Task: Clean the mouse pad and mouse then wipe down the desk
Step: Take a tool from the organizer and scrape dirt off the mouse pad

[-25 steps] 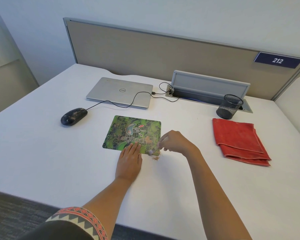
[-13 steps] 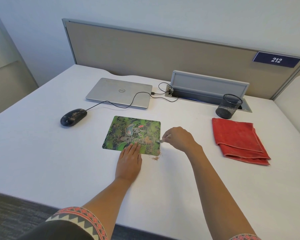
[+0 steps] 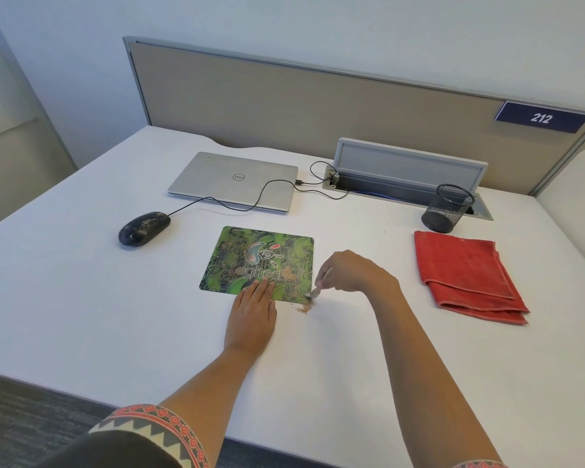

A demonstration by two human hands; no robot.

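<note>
Step in hand: we judge that we are on the first part, sweeping grit off the mouse pad. The mouse and the wipe-down are not yet done.
Left grip: flat, fingers straight, pressing the pad's near edge down onto the tabletop.
Right grip: fingers curled, pinching what looks like a small pale brush, its tip down just left of the grip at the pad's near right corner.
Mouse pad: under the left grip's fingertips and just left of the right grip.
Crumbs on pad: a small patch between the two grips.
Crumbs on tabletop: a little heap just off the pad's corner, right of the left grip.
Mouse: well left of and beyond the left grip, speckled, nothing touching it.
Red cloth: folded, well right of the right grip.
Next move: we think it calls for short strokes drawing the last patch toward the heap, with the left grip pinning the pad.
</note>
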